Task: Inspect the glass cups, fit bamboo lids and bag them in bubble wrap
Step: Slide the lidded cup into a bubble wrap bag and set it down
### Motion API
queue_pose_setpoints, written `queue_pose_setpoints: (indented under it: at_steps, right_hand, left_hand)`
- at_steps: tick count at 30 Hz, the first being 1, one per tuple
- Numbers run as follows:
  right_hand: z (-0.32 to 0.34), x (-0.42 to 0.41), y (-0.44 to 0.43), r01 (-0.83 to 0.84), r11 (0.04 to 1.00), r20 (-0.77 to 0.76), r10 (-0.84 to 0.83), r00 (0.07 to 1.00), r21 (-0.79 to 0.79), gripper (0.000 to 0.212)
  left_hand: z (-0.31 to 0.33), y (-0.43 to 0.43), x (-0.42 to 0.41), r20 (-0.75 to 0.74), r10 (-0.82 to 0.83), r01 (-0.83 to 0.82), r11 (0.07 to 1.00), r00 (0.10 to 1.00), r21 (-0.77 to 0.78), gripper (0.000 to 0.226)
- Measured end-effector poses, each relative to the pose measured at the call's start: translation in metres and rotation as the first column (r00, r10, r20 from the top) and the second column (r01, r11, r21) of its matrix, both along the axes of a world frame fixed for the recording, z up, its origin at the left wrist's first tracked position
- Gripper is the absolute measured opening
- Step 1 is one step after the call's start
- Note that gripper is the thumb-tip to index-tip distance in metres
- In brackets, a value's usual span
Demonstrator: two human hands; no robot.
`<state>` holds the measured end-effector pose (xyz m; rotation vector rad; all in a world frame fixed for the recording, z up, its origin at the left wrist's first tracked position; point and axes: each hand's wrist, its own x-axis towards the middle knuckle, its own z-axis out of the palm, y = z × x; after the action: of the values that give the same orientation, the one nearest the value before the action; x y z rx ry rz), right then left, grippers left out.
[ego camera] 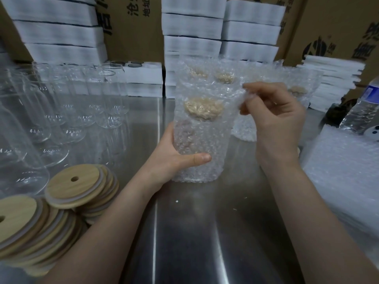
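Note:
A lidded glass cup sits inside a bubble-wrap bag (202,136) held upright over the steel table (205,232). Its bamboo lid (203,108) shows through the wrap. My left hand (176,154) grips the lower part of the bagged cup, thumb across the front. My right hand (274,117) pinches the bag's top edge at the right. Several bare glass cups (61,111) stand at the left. Bamboo lids (75,185) lie in loose stacks at the lower left. Bagged cups (223,76) stand behind.
A pile of flat bubble-wrap bags (344,171) lies at the right edge. A plastic water bottle (363,111) stands beside it. White foam trays (192,42) and cardboard cartons (336,23) are stacked along the back.

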<state>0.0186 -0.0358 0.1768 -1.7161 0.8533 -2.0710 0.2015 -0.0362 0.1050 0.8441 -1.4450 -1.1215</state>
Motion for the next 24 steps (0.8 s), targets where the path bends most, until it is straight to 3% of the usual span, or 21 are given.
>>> queue_pose_setpoints:
  at_steps: [6, 9, 12, 14, 16, 17, 20, 24]
  right_hand:
    - [-0.002, 0.009, 0.003, -0.094, 0.996, 0.089, 0.093, 0.992, 0.009, 0.028]
    - [-0.002, 0.006, -0.001, -0.159, 0.971, 0.093, 0.144, 0.985, 0.177, 0.049]
    - [-0.003, 0.004, -0.007, -0.353, 0.838, 0.130, 0.329, 0.935, 0.417, 0.068]
    - [-0.005, 0.006, -0.008, -0.385, 0.796, 0.100, 0.386, 0.917, 0.467, 0.054]
    - [-0.007, 0.009, -0.007, -0.380, 0.823, 0.053, 0.396, 0.917, 0.421, 0.021]
    - [-0.007, 0.011, -0.006, -0.376, 0.839, 0.043, 0.392, 0.919, 0.393, 0.014]
    - [-0.006, 0.014, -0.002, -0.363, 0.878, 0.050, 0.366, 0.929, 0.312, 0.013]
    - [-0.005, 0.014, 0.002, -0.282, 0.931, 0.027, 0.284, 0.959, 0.233, 0.008]
  left_hand:
    - [0.010, 0.003, 0.000, -0.167, -0.014, 0.007, 0.999, 0.986, -0.041, 0.086]
    - [0.014, 0.003, 0.000, -0.257, 0.014, -0.034, 0.997, 0.966, -0.075, 0.069]
    - [0.019, 0.002, 0.000, -0.320, 0.061, -0.094, 0.991, 0.945, -0.090, 0.060]
    - [0.021, 0.001, -0.001, -0.356, 0.081, -0.133, 0.984, 0.931, -0.123, 0.051]
    - [0.023, -0.001, -0.001, -0.400, 0.087, -0.163, 0.974, 0.913, -0.161, 0.035]
    - [0.024, -0.002, 0.000, -0.419, 0.085, -0.173, 0.969, 0.904, -0.177, 0.026]
    - [0.029, -0.001, 0.001, -0.454, 0.056, -0.176, 0.958, 0.889, -0.226, 0.011]
    - [0.038, 0.003, 0.000, -0.473, 0.054, -0.199, 0.944, 0.879, -0.262, 0.010]
